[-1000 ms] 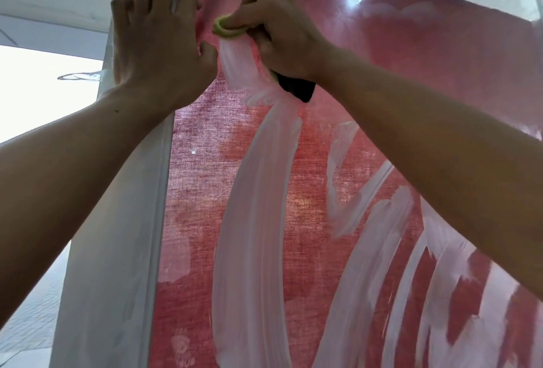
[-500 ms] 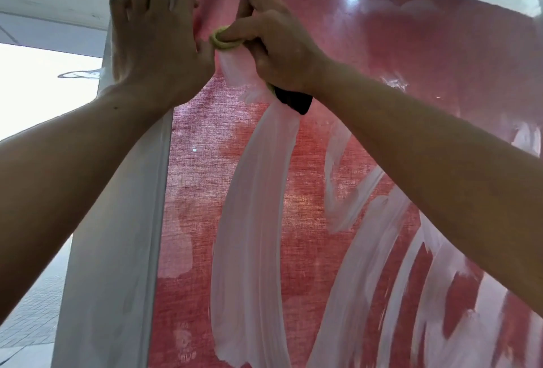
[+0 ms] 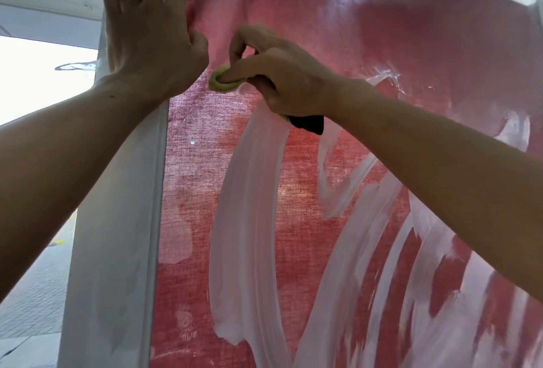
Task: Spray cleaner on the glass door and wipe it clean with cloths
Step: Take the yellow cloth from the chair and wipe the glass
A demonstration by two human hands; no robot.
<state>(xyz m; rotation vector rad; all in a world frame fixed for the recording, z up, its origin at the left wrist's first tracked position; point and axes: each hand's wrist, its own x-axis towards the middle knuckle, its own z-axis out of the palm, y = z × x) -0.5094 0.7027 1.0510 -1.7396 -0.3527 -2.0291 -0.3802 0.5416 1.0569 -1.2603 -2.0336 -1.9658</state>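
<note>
Presently the glass door (image 3: 382, 79), backed by red fabric, is seen streaked with broad white smears of cleaner across its lower and right areas; the upper area looks mostly cleared. The white door frame (image 3: 117, 235) along the door's left edge is gripped near the top left corner by the left hand (image 3: 150, 29), fingers curled round the frame edge. The right hand (image 3: 276, 79) has been lowered from that corner within the last second, so a downward wiping stroke is judged under way. The green cloth (image 3: 221, 82) is pinched in this hand and pressed against the glass near the left edge. Much smearing remains to be wiped.
</note>
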